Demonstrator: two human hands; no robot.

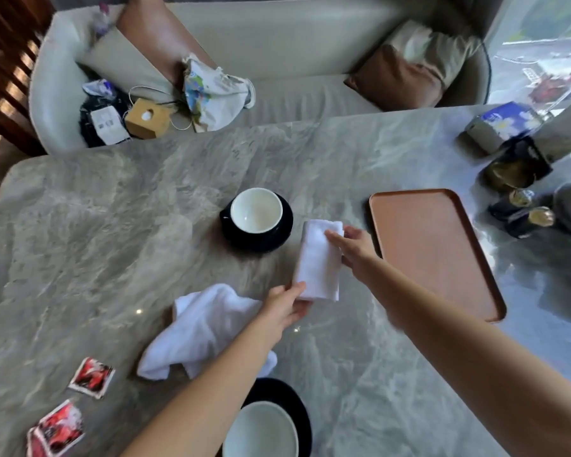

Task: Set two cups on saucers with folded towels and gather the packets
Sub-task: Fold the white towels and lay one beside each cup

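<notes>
A folded white towel [317, 262] is held over the marble table between both hands. My left hand [285, 305] grips its near end and my right hand [353, 247] pinches its far right edge. Just beyond it a white cup [256, 211] stands on a black saucer [277, 239]. A second white cup [261, 430] on a black saucer [297, 410] is at the near edge, partly hidden by my left forearm. A crumpled white towel [198, 331] lies left of my left arm. Red packets [92, 377] [56, 430] lie at the near left.
A brown tray [435, 252] lies to the right of my right hand. Dark bottles [521, 209] and boxes [501, 127] stand at the table's far right. A sofa with cushions, a bag [211, 94] and a tissue box [147, 118] runs behind the table.
</notes>
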